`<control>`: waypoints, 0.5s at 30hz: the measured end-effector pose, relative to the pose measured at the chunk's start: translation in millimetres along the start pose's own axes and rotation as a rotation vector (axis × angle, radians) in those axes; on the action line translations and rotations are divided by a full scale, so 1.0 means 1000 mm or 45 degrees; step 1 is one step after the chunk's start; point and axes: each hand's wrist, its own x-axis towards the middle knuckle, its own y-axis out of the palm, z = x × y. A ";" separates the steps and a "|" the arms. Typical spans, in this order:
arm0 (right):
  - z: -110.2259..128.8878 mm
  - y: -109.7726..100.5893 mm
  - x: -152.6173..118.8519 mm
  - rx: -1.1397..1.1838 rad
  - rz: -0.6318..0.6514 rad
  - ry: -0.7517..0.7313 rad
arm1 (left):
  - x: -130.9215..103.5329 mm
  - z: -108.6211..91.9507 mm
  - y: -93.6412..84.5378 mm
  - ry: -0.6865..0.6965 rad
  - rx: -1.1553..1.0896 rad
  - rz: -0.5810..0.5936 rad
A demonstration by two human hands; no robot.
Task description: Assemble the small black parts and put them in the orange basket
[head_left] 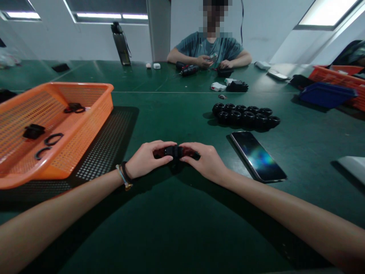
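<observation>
Parts (248, 117), black and hollow, number ten, in two rows of five, beyond the right hand (207, 160); one phone (258, 156) lies to that hand's right. One orange basket (76, 146), cut off at the view's edge, lies left of the left hand (145, 159). Both hands pinch one dark piece (175, 151) directly between them; partly covered, its full shape cannot be told.
</observation>
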 end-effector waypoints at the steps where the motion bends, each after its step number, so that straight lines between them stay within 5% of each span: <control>1: 0.000 0.000 0.000 0.001 -0.002 -0.003 | 0.000 0.000 0.000 0.002 0.011 0.000; 15: 0.001 -0.001 0.001 -0.049 0.002 -0.012 | 0.000 0.002 0.001 0.014 0.025 -0.017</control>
